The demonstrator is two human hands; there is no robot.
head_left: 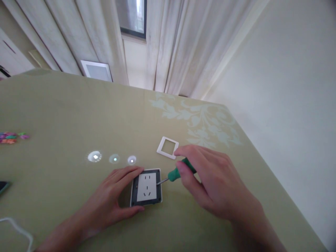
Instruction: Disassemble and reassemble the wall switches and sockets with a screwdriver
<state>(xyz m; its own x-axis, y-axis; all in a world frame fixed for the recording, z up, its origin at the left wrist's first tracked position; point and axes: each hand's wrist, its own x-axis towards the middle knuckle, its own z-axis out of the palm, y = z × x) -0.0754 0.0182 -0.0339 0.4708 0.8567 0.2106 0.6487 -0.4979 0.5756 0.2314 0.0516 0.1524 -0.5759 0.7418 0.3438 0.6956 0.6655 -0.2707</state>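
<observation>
A square wall socket (146, 187) with a white face and dark surround lies flat on the green table (78, 112). My left hand (115, 197) clasps its left side, fingers at the top corner and thumb at the bottom corner. My right hand (210, 182) is closed on a green-handled screwdriver (178, 172), whose metal tip touches the socket's right edge. A white square frame (168, 147) lies just behind, close to my right fingertips.
Colourful small pieces (12, 137) lie at the table's left edge. A dark object (4, 186) and a white cord (15, 227) sit at the near left. Curtains (170, 45) hang behind, and a wall (288, 87) runs close along the right side.
</observation>
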